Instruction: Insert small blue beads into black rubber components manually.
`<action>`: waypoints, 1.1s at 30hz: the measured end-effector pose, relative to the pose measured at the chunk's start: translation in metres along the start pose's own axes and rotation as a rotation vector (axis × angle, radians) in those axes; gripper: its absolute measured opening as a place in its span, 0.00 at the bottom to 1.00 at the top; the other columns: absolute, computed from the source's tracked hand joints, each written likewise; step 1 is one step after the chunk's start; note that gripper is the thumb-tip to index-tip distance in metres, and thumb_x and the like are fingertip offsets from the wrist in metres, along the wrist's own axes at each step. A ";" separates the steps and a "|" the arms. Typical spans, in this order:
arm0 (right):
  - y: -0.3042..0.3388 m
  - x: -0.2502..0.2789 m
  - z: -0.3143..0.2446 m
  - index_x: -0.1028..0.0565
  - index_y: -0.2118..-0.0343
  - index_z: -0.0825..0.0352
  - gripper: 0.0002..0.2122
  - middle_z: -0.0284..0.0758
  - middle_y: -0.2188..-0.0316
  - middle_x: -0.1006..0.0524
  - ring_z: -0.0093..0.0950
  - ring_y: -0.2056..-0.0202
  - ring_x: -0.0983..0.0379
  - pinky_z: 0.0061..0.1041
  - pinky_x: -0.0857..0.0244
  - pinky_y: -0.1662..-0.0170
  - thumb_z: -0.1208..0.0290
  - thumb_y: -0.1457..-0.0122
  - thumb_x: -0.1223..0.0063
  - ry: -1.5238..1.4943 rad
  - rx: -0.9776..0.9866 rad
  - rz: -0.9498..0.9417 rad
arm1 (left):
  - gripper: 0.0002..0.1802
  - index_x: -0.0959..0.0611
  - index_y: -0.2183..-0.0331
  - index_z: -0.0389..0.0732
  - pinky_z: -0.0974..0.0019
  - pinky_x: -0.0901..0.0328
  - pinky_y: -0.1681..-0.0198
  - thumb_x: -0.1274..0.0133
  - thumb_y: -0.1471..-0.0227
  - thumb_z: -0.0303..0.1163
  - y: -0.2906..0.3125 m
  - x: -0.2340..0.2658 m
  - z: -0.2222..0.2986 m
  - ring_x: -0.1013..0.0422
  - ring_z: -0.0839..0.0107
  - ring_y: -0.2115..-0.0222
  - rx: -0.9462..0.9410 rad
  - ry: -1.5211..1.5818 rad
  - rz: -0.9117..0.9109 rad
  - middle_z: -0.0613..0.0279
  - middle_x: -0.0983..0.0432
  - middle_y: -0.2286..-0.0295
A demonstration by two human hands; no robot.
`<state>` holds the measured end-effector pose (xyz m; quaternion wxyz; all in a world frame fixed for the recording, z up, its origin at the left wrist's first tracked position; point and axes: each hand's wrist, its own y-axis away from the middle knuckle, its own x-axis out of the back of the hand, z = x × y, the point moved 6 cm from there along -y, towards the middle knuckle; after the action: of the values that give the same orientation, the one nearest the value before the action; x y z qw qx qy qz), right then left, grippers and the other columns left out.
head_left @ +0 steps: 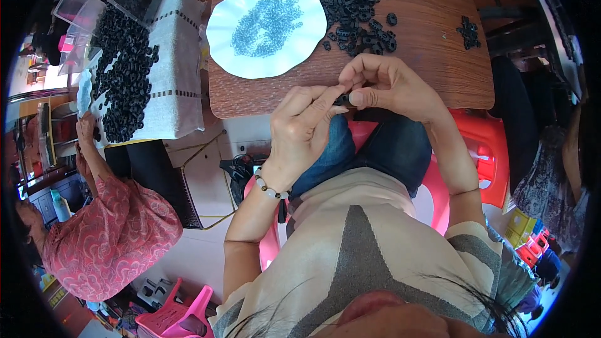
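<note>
Between my two hands, just off the table's front edge and above my lap, is a small black plastic part (342, 99). My left hand (302, 122) pinches it from the left, a beaded bracelet on that wrist. From the right, my right hand (391, 87) grips the same part between thumb and curled fingers. Fingertips cover much of the part. Beyond my hands, a white scalloped plate (219, 44) holds many tiny clear-grey pieces. To its right lies a loose heap of similar black parts (357, 12) on the wooden table (432, 44).
A small cluster of black parts (468, 32) sits near the table's right end. On the left, a cloth-covered table (178, 62) carries a big black pile (122, 81) beside a clear box (87, 3). A person in a pink patterned top (116, 238) sits there. Red stool (485, 156) at my right.
</note>
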<state>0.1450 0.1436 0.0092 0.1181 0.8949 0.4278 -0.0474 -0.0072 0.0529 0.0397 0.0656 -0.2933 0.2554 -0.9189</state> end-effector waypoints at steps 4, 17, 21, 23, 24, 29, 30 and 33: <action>0.003 -0.013 0.004 0.25 0.44 0.71 0.20 0.34 0.53 0.20 0.20 0.55 0.23 0.23 0.26 0.52 0.66 0.35 0.38 -0.148 -0.096 -0.153 | 0.23 0.12 0.57 0.40 0.62 0.31 0.66 0.37 0.60 0.16 -0.002 0.007 0.007 0.27 0.61 0.66 -0.011 0.009 0.058 0.58 0.22 0.64; 0.016 -0.032 0.014 0.26 0.43 0.74 0.24 0.39 0.50 0.20 0.28 0.50 0.22 0.30 0.28 0.42 0.61 0.35 0.41 -0.387 -0.054 -0.218 | 0.26 0.11 0.57 0.42 0.59 0.38 0.64 0.37 0.65 0.19 0.001 0.005 0.025 0.31 0.61 0.66 -0.122 -0.150 0.017 0.62 0.27 0.67; 0.014 -0.035 0.020 0.24 0.46 0.75 0.22 0.38 0.52 0.19 0.26 0.51 0.22 0.28 0.27 0.45 0.60 0.34 0.41 -0.438 0.002 -0.201 | 0.24 0.11 0.58 0.42 0.59 0.36 0.65 0.34 0.63 0.20 -0.001 0.004 0.018 0.30 0.61 0.67 -0.082 -0.142 -0.014 0.61 0.28 0.68; 0.015 -0.034 0.019 0.23 0.47 0.73 0.22 0.36 0.56 0.19 0.23 0.54 0.22 0.23 0.25 0.49 0.58 0.34 0.41 -0.432 -0.100 -0.129 | 0.22 0.11 0.59 0.41 0.60 0.36 0.67 0.33 0.63 0.21 0.000 0.001 0.010 0.30 0.62 0.68 0.012 -0.012 0.024 0.61 0.28 0.68; 0.014 -0.032 0.021 0.23 0.47 0.73 0.22 0.36 0.56 0.19 0.23 0.54 0.22 0.23 0.25 0.49 0.58 0.34 0.41 -0.433 -0.099 -0.131 | 0.21 0.11 0.60 0.41 0.61 0.35 0.68 0.31 0.62 0.22 0.001 0.000 0.002 0.30 0.63 0.69 0.106 0.119 0.062 0.60 0.28 0.68; 0.012 -0.020 0.016 0.21 0.53 0.71 0.20 0.31 0.63 0.19 0.17 0.64 0.23 0.19 0.24 0.58 0.55 0.33 0.43 -0.205 -0.117 0.063 | 0.21 0.10 0.61 0.42 0.62 0.36 0.69 0.28 0.64 0.27 0.000 0.001 -0.008 0.31 0.64 0.70 0.085 0.003 0.070 0.63 0.28 0.69; 0.011 -0.020 0.013 0.21 0.53 0.71 0.20 0.31 0.63 0.19 0.17 0.64 0.23 0.19 0.24 0.58 0.55 0.33 0.43 -0.205 -0.116 0.062 | 0.21 0.10 0.62 0.42 0.62 0.36 0.68 0.27 0.64 0.28 0.000 0.002 -0.009 0.31 0.64 0.70 0.068 -0.053 0.069 0.63 0.28 0.70; 0.011 -0.012 0.009 0.21 0.55 0.72 0.17 0.30 0.67 0.19 0.17 0.67 0.23 0.18 0.26 0.63 0.59 0.34 0.40 0.035 -0.121 0.203 | 0.22 0.11 0.62 0.42 0.61 0.36 0.67 0.27 0.64 0.31 0.000 0.001 -0.009 0.31 0.62 0.70 0.052 -0.130 0.061 0.63 0.28 0.70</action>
<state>0.1461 0.1252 0.0044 0.1686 0.9255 0.3390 0.0065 -0.0135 0.0563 0.0341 0.1178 -0.3426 0.2354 -0.9018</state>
